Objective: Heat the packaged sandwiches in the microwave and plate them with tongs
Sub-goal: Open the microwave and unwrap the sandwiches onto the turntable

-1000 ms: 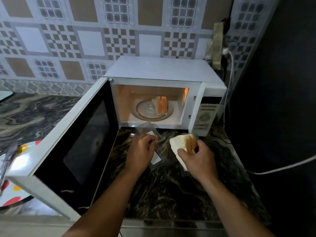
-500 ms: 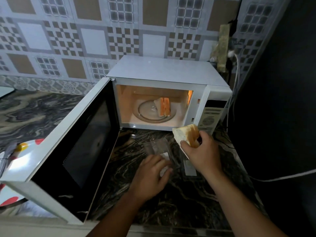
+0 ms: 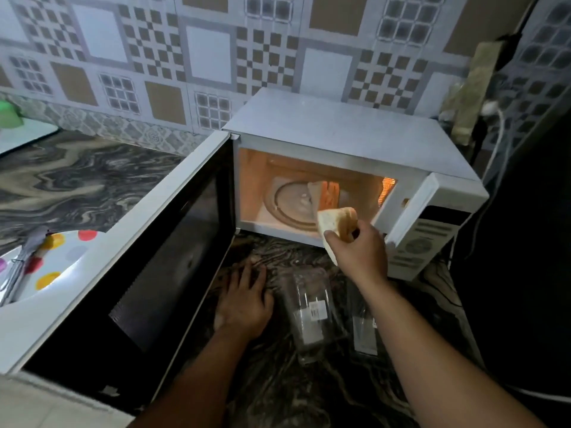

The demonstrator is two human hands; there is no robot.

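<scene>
Raised since before, right hand [image 3: 358,254] holds sandwich [image 3: 335,225] (upright) at microwave [image 3: 340,134].

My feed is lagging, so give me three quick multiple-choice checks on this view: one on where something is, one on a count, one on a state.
1. Where is the sandwich in the right hand's grip?
A. At the microwave opening
B. On the dotted plate
C. Flat on the counter

2. How many sandwiches already sit on the turntable?
A. None
B. One
C. Three

3. What is the state of the microwave door?
A. Shut
B. Barely ajar
C. Swung wide open

Answers:
1. A: the right hand holds the sandwich in front of the lit microwave cavity.
2. B: one sandwich on the turntable shows.
3. C: the door stands wide open to the left, beside the left hand resting flat on the counter.
</scene>
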